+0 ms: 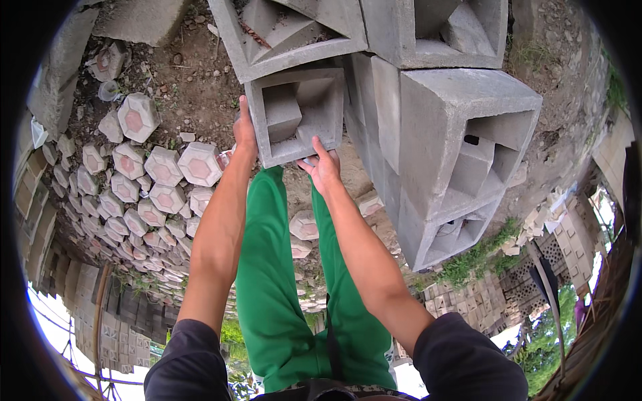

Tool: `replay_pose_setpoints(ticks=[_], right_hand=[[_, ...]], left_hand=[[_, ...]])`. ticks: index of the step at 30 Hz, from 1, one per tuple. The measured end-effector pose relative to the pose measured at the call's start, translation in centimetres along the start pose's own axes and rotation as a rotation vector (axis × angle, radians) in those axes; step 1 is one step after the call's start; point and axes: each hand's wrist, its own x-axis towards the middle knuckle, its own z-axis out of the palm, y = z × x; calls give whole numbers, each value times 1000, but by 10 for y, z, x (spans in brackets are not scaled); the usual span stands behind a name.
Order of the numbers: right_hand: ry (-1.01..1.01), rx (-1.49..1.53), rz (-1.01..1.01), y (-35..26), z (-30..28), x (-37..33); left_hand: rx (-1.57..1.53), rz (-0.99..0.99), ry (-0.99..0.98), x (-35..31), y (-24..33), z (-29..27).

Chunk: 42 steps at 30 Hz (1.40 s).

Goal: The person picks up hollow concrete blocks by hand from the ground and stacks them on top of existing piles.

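Observation:
A grey square concrete vent block (286, 119) with an angled inner baffle is held between my two hands, below another block of the same kind. My left hand (245, 130) presses along its left side, with most fingers hidden behind it. At the lower right corner my right hand (325, 168) grips the block, thumb on the front rim and fingers under the lower edge. Close above it, a larger-looking vent block (294, 57) touches or nearly touches its top; I cannot tell which.
Stacked vent blocks (428, 127) stand to the right, with another block (461, 33) above. Hexagonal pavers (164, 166) with reddish centres cover the ground at left. A concrete slab (140, 20) lies at the upper left, and grass (481, 250) grows beyond the right stack.

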Motion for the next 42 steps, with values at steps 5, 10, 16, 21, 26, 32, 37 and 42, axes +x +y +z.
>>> replay_pose_setpoints(ticks=[5, 10, 16, 21, 26, 32, 37, 42], right_hand=[[108, 71, 172, -8, -5, 20], [124, 126, 206, 16, 6, 24], [143, 183, 157, 23, 0, 28], [113, 186, 187, 19, 3, 28], [143, 248, 147, 23, 1, 33], [200, 255, 115, 25, 2, 38], [189, 261, 127, 19, -2, 36], [269, 127, 141, -12, -12, 48]], left_hand=[[167, 44, 112, 7, -1, -5], [134, 8, 22, 48, -11, -40], [-9, 43, -262, 31, -2, -36], [293, 395, -50, -19, 13, -27], [720, 553, 69, -46, 20, -5], [1106, 538, 152, -32, 53, 6], [1257, 543, 157, -22, 57, 2], [1200, 567, 143, -28, 52, 13]])
